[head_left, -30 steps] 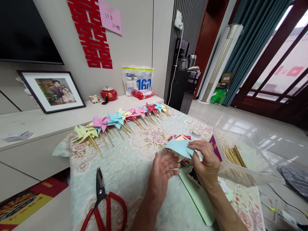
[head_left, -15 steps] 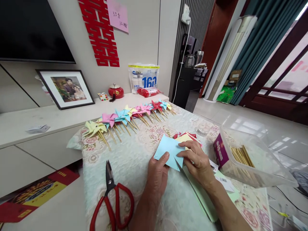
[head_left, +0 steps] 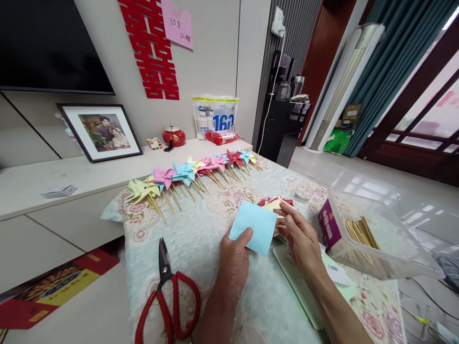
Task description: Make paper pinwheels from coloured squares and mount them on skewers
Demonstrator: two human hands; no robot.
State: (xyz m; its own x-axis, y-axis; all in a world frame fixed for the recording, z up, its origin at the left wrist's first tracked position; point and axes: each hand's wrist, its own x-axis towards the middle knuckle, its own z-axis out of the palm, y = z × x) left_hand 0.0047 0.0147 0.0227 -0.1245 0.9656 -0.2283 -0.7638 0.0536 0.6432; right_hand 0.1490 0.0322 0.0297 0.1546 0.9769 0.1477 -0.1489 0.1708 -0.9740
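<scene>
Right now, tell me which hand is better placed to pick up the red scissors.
Left. The left hand sits nearer the red scissors, which lie on its side of the table, though it pinches the blue paper square. The right hand is farther off.

Left hand (head_left: 234,260) pinches blue paper square (head_left: 253,227); right hand (head_left: 301,239) touches its edge

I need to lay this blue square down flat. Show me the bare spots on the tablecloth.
Free: the cloth between the pinwheel row, the red scissors and the left hand holding the blue paper square. Also the near strip between both forearms. Crowded: by the right hand, with the coloured paper stack, green sheets and stick bin.
</scene>
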